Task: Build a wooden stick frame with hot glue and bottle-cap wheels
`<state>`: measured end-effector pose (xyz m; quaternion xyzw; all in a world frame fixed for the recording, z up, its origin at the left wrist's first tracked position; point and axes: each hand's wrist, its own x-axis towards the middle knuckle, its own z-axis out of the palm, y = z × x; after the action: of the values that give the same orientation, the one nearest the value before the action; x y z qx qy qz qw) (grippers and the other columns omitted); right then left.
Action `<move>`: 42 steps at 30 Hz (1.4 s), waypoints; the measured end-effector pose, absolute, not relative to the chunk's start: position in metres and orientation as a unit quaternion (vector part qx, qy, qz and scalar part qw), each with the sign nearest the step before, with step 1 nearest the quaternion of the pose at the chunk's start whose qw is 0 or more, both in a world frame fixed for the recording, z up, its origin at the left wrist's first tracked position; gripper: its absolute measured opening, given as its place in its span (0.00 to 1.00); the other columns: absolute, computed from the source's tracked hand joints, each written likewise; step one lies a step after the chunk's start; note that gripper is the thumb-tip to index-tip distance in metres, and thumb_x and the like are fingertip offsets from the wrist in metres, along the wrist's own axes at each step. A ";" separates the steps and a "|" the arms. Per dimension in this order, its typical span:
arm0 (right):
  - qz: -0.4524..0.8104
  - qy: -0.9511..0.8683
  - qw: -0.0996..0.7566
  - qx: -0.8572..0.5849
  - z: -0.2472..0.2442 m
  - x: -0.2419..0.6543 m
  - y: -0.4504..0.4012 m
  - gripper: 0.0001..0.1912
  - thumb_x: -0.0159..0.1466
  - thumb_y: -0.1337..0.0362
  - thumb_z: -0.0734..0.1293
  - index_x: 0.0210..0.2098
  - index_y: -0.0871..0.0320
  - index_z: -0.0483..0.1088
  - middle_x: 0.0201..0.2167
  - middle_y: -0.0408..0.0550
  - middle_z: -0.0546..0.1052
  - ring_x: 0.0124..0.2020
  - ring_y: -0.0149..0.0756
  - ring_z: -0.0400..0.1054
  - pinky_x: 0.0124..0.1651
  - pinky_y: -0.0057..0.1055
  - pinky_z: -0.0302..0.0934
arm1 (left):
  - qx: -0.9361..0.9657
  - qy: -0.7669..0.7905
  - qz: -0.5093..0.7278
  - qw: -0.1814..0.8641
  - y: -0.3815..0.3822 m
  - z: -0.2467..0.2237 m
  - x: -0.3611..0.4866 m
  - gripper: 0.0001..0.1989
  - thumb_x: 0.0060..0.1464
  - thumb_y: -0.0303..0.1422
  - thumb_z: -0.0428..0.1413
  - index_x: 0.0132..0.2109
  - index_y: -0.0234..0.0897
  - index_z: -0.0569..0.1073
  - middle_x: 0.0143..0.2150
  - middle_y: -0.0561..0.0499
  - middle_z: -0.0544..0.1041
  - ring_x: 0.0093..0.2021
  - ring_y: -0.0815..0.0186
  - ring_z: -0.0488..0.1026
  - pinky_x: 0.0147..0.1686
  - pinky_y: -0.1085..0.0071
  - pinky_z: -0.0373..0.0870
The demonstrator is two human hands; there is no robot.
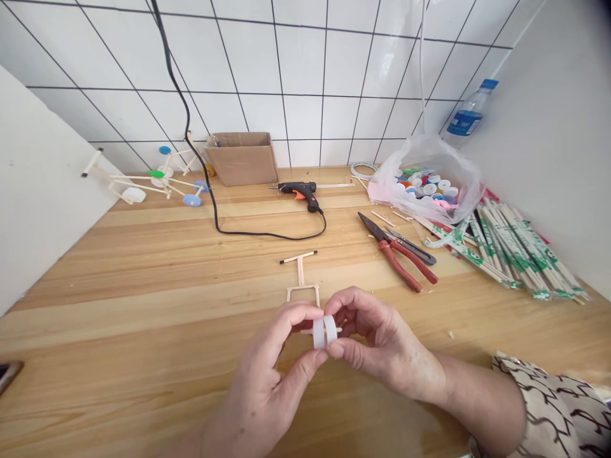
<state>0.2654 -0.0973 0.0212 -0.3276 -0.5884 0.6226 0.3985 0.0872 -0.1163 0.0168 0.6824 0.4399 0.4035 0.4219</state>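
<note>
Two white bottle caps [325,332] stand side by side between my hands, with a thin wooden stick showing at both sides. My left hand [281,362] grips the left cap between thumb and fingers. My right hand [382,343] pinches the right cap at its rim. Just beyond my fingers lies a small wooden stick frame [300,273] with a black-tipped crossbar; its near part is hidden by my hands.
A glue gun [298,189] with a black cord lies behind, near a cardboard box [242,159]. Red-handled pliers [398,254] and a cutter [413,247] lie right. Farther right are a bag of caps [424,184] and wrapped chopsticks [525,248]; stick models [160,181] stand back left.
</note>
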 end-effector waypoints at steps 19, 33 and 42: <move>0.591 -0.628 0.376 -0.339 0.025 0.264 -0.103 0.08 0.63 0.65 0.65 0.40 0.58 0.62 0.37 0.49 0.71 0.37 0.33 0.68 0.45 0.38 0.67 | 0.705 0.433 0.393 0.402 -0.120 0.017 0.085 0.15 0.57 0.25 0.53 0.49 0.47 0.66 0.47 0.54 0.73 0.51 0.66 0.71 0.48 0.77 0.68; 0.603 -0.607 0.399 -0.329 0.020 0.264 -0.097 0.08 0.60 0.69 0.67 0.38 0.59 0.65 0.32 0.45 0.73 0.33 0.29 0.67 0.39 0.28 0.64 | 0.666 0.420 0.450 0.421 -0.114 0.014 0.087 0.17 0.53 0.22 0.56 0.46 0.49 0.71 0.42 0.60 0.77 0.44 0.73 0.75 0.46 0.82 0.71; 0.636 -0.564 0.400 -0.342 0.016 0.264 -0.097 0.09 0.56 0.69 0.70 0.35 0.61 0.67 0.29 0.45 0.74 0.30 0.30 0.68 0.36 0.30 0.63 | 0.731 0.426 0.445 0.294 -0.116 0.004 0.080 0.15 0.53 0.24 0.56 0.47 0.45 0.71 0.45 0.55 0.77 0.48 0.70 0.75 0.49 0.80 0.70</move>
<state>0.2640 -0.0972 0.0159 -0.3421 -0.5636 0.6364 0.4004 0.0799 -0.1159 0.0037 0.7311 0.4256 0.4450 0.2939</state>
